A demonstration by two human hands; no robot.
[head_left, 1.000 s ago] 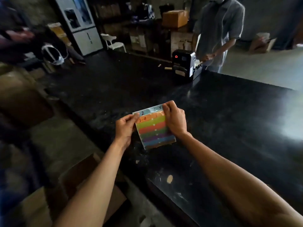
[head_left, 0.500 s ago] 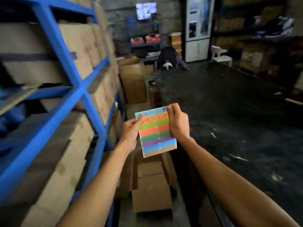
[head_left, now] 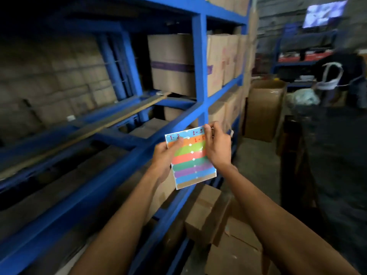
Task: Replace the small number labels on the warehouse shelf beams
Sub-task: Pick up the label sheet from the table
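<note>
Your two bare forearms reach up from the bottom edge and meet at a sheet (head_left: 191,159) of coloured label strips, held in the air in front of the blue rack (head_left: 199,62). Your left hand (head_left: 163,157) grips the sheet's left edge, thumb pressed on its face near the top-left corner, over the orange strip. Your right hand (head_left: 217,147) is at the upper right corner, fingers curled and closed over the edge there; whether they pinch the sheet itself or one label you cannot tell. The sheet tilts a little, top toward the rack. Its strips run blue, orange, green, red-orange, dark green, purple, blue and tan from top to bottom, with red handwritten numbers on the top two; "1-2" reads clearly at the upper left.

Below your arms, cardboard boxes (head_left: 206,213) lie on the floor beside the rack's foot. Just behind the sheet, a blue beam (head_left: 111,175) slants from lower left up to the upright post. On the shelf above it stands a big carton (head_left: 170,64) with a purple band, and more cartons line the row to its right. Past the rack's end an open box (head_left: 264,110) stands on the floor. Farther right, a dark blurred figure (head_left: 341,76) bends low, and a screen (head_left: 324,13) glows high on the back wall.
</note>
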